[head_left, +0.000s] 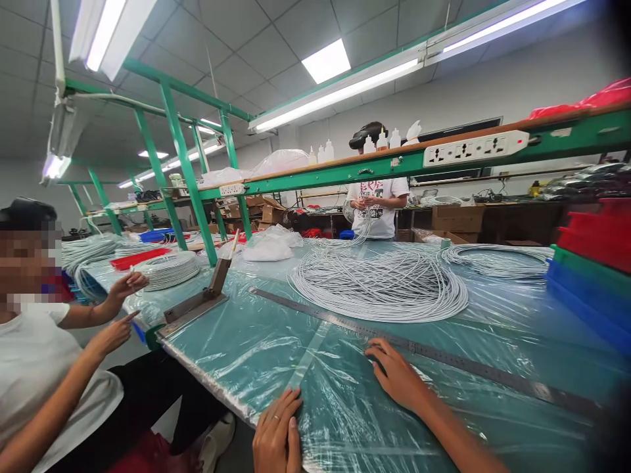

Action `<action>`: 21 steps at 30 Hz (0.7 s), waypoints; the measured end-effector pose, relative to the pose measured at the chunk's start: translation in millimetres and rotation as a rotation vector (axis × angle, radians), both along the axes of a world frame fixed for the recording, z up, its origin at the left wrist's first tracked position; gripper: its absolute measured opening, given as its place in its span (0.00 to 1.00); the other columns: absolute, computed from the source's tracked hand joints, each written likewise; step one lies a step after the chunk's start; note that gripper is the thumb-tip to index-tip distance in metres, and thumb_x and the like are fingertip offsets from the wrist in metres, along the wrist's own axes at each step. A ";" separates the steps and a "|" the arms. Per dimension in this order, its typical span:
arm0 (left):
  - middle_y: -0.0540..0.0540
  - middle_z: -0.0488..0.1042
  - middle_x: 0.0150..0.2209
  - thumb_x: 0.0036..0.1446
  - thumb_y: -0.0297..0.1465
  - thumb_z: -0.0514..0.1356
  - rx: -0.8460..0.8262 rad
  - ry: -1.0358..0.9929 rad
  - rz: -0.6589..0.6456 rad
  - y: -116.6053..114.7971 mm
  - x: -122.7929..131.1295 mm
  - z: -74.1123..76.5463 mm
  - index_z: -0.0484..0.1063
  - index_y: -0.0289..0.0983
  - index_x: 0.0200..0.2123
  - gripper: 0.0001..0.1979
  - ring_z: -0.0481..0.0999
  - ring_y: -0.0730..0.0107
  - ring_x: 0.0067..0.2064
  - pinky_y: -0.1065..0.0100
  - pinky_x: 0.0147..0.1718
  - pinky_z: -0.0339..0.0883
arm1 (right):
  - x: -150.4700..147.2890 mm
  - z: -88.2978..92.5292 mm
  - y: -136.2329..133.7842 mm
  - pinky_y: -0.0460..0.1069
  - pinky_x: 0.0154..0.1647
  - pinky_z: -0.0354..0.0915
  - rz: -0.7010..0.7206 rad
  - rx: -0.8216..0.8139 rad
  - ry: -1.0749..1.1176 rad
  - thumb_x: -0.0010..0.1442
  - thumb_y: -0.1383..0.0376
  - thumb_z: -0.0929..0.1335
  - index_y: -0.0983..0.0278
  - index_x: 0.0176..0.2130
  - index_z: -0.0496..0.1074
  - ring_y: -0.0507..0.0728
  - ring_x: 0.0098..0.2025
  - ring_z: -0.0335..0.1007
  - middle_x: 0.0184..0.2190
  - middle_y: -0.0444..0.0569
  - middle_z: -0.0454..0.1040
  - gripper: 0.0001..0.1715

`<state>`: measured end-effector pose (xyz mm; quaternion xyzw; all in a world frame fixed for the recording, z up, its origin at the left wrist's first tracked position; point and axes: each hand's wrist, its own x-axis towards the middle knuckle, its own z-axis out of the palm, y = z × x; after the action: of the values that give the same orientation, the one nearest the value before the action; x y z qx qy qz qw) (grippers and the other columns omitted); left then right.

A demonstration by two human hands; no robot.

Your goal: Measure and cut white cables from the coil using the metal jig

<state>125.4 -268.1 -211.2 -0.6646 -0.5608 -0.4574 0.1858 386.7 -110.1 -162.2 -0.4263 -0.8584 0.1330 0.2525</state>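
Note:
My left hand (279,430) lies on the table's front edge with its fingers stretched flat and nothing in it. My right hand (397,378) rests farther in on the plastic-covered green table top (340,401); its fingers are loosely curved and apart, holding nothing. Just beyond its fingertips a long steel ruler (438,356) runs diagonally across the table. Past the ruler lies a wide, loose coil of light grey cable (379,286). A strip of clear tape (310,355) crosses the plastic sheet between my left hand and the ruler.
A metal lever cutter (197,302) stands at the table's left corner, near a seated person's hands (118,315). Stacked plastic bins (591,263) are at the right. A green shelf rail (335,174) with sockets spans above. Another person (377,203) stands behind, handling cable.

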 end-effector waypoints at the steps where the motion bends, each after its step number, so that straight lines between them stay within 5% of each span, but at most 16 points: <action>1: 0.50 0.66 0.54 0.71 0.31 0.44 0.002 -0.002 0.003 0.2 0.0 -0.5 0.74 0.40 0.49 0.18 0.64 0.61 0.57 0.63 0.50 0.60 | -0.2 0.6 -0.5 0.56 0.53 0.67 0.002 0.004 0.005 0.65 0.63 0.57 0.61 0.49 0.71 0.62 0.55 0.67 0.58 0.56 0.63 0.20; 16: 0.47 0.67 0.54 0.70 0.28 0.44 0.017 0.036 -0.037 -2.0 -2.6 2.4 0.72 0.38 0.50 0.18 0.64 0.60 0.58 0.59 0.52 0.61 | -0.6 5.6 -3.8 0.56 0.55 0.66 0.012 0.033 0.025 0.64 0.64 0.57 0.61 0.48 0.72 0.60 0.53 0.68 0.56 0.56 0.65 0.20; 21: 0.47 0.66 0.54 0.71 0.29 0.44 -0.070 0.041 0.017 -3.9 -1.2 5.2 0.72 0.40 0.50 0.17 0.64 0.61 0.58 0.59 0.50 0.66 | 0.2 -1.9 1.2 0.54 0.41 0.71 0.002 0.004 -0.018 0.65 0.61 0.56 0.59 0.50 0.72 0.60 0.44 0.73 0.58 0.56 0.64 0.22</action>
<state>124.2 -272.0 -206.0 -0.6753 -0.5782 -0.4219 0.1777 386.9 -108.9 -164.0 -0.4260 -0.8614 0.1275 0.2455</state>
